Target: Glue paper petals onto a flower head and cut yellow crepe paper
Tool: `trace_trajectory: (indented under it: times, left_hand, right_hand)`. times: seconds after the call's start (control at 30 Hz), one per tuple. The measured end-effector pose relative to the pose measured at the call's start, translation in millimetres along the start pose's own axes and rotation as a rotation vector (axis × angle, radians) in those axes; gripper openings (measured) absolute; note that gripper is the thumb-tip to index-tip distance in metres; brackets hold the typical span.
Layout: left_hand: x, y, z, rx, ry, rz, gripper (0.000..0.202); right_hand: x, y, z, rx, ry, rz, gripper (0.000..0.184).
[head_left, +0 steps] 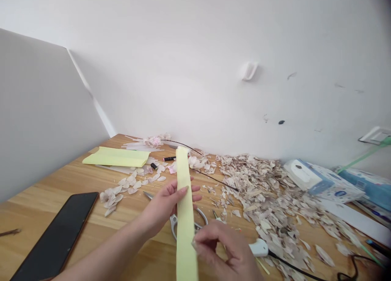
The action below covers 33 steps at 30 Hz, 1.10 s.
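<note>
A long folded strip of pale yellow crepe paper (185,207) stands upright in front of me, held over the wooden table (61,183). My left hand (166,205) supports it from behind at mid height, thumb across the front and fingers showing on the far side. My right hand (227,248) pinches the strip's right edge lower down. Silver scissors (174,220) lie on the table just behind the strip, partly hidden by it and my left hand.
A black phone (58,236) lies at the left. A folded yellow sheet (117,156) rests farther back, with loose petals (122,187), a thin wire stem (214,179) and a marker (169,159). A big heap of paper scraps (269,191), a tissue box (320,181) and a glue gun (259,248) sit right.
</note>
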<state>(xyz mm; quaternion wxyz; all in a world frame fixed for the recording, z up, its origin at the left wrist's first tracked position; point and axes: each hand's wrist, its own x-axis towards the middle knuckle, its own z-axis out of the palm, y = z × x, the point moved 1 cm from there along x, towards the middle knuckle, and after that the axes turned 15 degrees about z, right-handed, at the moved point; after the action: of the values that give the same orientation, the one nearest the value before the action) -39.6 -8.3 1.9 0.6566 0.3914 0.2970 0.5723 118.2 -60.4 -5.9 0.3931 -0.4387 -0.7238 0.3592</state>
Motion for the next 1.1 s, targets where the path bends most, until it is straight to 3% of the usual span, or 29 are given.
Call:
trace_trajectory:
  times: [0.13,0.33,0.4,0.5,0.6,0.73,0.83,0.9,1.1]
  left_hand:
    - [-8,-7,7.6,-0.003,-0.121,-0.059,0.027]
    - [-5,-1,4.4,-0.076,0.073,-0.139,0.025]
    - [-3,0,2.3,-0.091,0.098,-0.144,0.024]
    - [-2,-2,1.6,-0.114,0.099,-0.152,0.022]
    - [-3,-7,3.6,-0.093,0.002,-0.144,0.027]
    - [-7,-12,6.4,-0.019,-0.173,-0.119,0.040]
    - [-12,-12,8.5,0.053,-0.357,-0.161,0.037]
    - [-15,-11,10.0,0.075,-0.436,-0.196,0.035]
    - [-18,-2,11.5,0.177,-0.504,-0.258,0.029]
  right_hand:
    - [7,-5,-12,-0.057,0.171,-0.156,0.010]
    - [12,-9,-23,-0.563,0.089,-0.459,0.047]
    - [13,-6,-21,-0.621,0.038,-0.498,0.050]
    - [16,0,-15,-0.547,0.040,-0.505,0.040]
    - [19,8,-13,-0.316,0.054,-0.385,0.026]
    - [21,20,-14,-0.074,0.125,-0.080,0.010]
    - [22,27,-13,0.054,0.200,0.154,0.016]
    - [23,27,-13,0.160,0.217,0.233,0.020]
    - [22,18,-10,0.400,0.084,0.392,0.024]
